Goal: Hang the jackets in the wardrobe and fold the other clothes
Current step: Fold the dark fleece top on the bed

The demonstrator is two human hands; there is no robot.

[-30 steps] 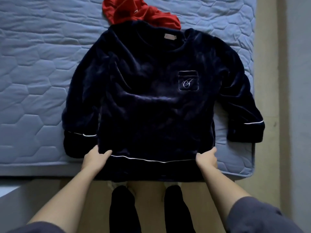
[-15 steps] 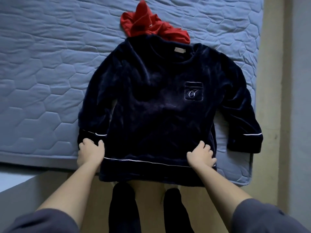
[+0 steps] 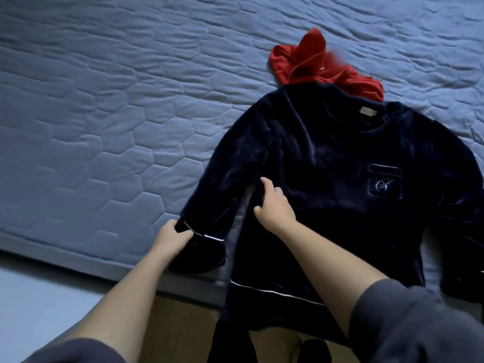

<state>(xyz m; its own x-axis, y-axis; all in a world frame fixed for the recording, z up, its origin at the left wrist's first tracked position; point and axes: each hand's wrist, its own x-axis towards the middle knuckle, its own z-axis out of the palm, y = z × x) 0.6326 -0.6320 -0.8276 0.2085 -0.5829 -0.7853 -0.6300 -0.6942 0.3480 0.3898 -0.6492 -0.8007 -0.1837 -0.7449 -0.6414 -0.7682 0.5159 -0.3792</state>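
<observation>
Navy velvet top (image 3: 327,179) lies face up on the quilted blue mattress (image 3: 104,127), its white-piped hem hanging over the near edge. Chest pocket (image 3: 385,184) carries a white cursive monogram, letter not legible; the beige neck label (image 3: 368,110) is too small to read. Left hand (image 3: 171,235) grips the sleeve cuff (image 3: 199,247) at the mattress edge. Right hand (image 3: 272,205) sits on the body's side edge beside that sleeve, fingers curled into the fabric. Red garment (image 3: 314,66) touches the collar. Wide quilt lies open to the left
</observation>
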